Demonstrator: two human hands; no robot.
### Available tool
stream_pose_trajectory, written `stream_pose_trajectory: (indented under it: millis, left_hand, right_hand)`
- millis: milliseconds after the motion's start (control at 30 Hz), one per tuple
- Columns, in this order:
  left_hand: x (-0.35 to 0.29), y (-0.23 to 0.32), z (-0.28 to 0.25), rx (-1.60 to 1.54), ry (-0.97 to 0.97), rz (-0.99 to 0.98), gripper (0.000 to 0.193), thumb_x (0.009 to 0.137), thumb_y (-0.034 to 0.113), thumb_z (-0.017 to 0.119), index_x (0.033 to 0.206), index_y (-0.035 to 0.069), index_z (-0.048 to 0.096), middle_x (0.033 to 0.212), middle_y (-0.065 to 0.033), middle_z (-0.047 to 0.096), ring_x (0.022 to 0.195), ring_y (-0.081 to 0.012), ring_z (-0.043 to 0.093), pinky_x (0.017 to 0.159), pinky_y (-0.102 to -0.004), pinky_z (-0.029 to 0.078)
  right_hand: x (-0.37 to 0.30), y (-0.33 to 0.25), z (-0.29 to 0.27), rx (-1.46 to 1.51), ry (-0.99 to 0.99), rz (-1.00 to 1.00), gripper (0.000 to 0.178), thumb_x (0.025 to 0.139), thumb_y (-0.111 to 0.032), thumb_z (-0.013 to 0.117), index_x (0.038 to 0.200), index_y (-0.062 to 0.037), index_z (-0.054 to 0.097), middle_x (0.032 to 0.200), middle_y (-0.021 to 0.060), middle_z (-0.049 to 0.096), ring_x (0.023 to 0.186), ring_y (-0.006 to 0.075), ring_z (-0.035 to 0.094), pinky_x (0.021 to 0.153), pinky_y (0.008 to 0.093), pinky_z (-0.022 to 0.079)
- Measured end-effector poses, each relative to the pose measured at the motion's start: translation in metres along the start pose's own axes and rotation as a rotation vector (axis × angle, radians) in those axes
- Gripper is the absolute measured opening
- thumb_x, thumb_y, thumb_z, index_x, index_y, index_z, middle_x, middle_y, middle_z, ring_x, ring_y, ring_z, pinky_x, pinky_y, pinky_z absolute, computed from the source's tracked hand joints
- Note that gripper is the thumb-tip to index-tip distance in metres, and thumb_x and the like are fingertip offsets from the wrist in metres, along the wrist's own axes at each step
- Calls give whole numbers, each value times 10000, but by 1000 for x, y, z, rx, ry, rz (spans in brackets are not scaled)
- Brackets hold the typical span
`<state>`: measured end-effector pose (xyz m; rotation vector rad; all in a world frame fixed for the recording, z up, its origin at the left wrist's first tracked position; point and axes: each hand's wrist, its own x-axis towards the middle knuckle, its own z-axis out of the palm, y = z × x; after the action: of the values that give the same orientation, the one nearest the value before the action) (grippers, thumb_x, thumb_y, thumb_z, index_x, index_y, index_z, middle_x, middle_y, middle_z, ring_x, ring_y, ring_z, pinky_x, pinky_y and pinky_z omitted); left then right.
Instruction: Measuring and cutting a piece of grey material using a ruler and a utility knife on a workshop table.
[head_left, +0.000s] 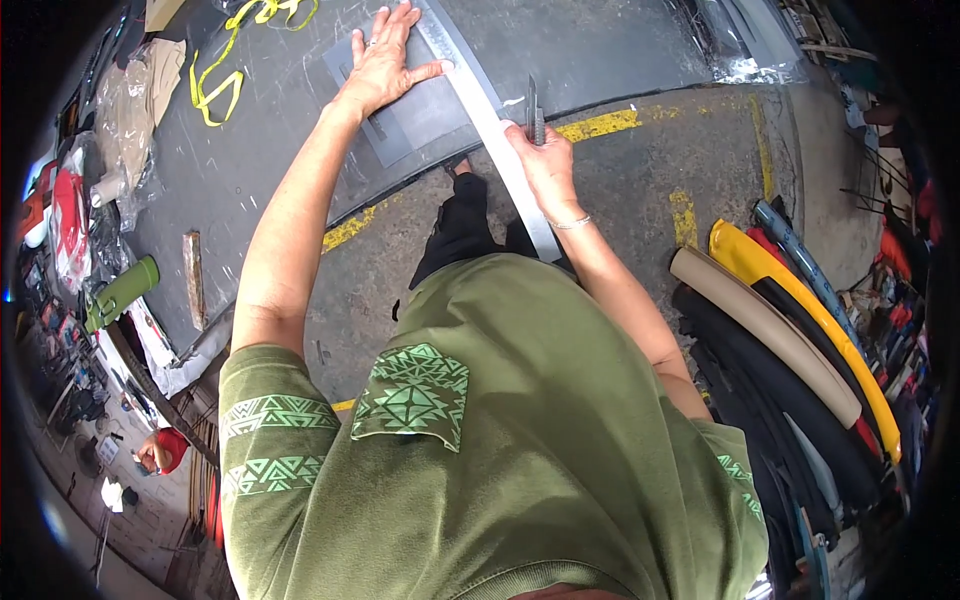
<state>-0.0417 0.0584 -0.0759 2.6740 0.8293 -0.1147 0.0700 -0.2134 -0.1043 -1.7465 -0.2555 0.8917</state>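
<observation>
My left hand (382,72) lies flat with fingers spread on a grey sheet (408,135) on the dark work table (275,150). Its thumb reaches the edge of a long metal ruler (490,125). The ruler runs slantwise over the sheet and past the table's near edge toward my body. In my right hand (548,175) is a utility knife (537,118), blade pointing away from me. That hand is right beside the ruler, its fingertips at the ruler's edge.
Yellow strap (215,95) lies loose at the table's far left, near clear plastic wrapping (130,130). A narrow worn strip (194,280) and a green roll (125,292) lie at the left. Several material rolls, one tan (765,335), stand at my right. A person in red (170,450) is at lower left.
</observation>
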Motion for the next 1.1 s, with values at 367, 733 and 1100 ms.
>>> stream_pose_trajectory:
  millis: [367,733,1100]
  left_hand:
    - [-5,10,-5,-28,54,43,1074,810,570,781,1590,26,282,1676,-224,216,1581,-404,111,1239,-645,101]
    - [-5,58,-35,193,-23,-31,871,856,394,784,1509,-34,399,1591,-225,384,1516,-386,307,1219,-512,308]
    - [5,57,-19,263,-119,-31,1208,786,749,708,1554,-87,295,1666,-265,218,1555,-421,208,1208,-601,289]
  right_hand:
    - [3,5,-1,-8,4,5,249,880,-274,830,858,-42,742,720,-62,623,655,34,512,596,230,435]
    - [-9,-42,-34,-375,61,-235,401,914,-328,764,1136,-32,610,836,111,692,731,234,663,693,386,531]
    - [44,-104,22,-588,-169,-776,471,1023,-114,514,1488,-78,446,1172,289,661,1049,472,663,923,527,542]
